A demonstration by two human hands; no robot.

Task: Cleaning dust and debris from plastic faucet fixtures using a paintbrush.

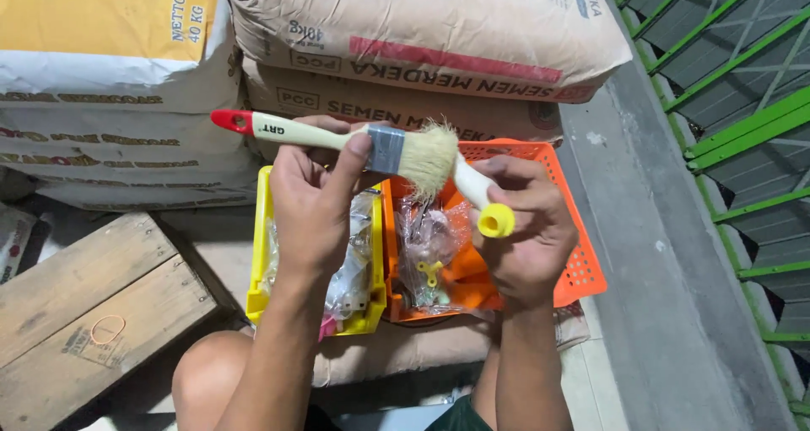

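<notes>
— How were the brushes held?

— The left hand (314,201) gripped a red-tipped paintbrush (337,140) at its metal band, level, bristles resting on a second brush (481,201) with a yellow-capped handle, which the right hand (527,233) clasped, apparently for comparison.

— And beneath?

— Above a yellow basket (257,254) and an orange basket (582,262) of bagged hardware, in front of stacked cement sacks (422,43), beside a wooden crate (93,304).

**Hidden and cut off around the orange basket**

The orange basket (574,271) is partly covered by the right hand (527,237). Its bagged contents (426,245) are too crumpled to identify. Behind it, the cement sacks (422,26) run off the top edge.
</notes>
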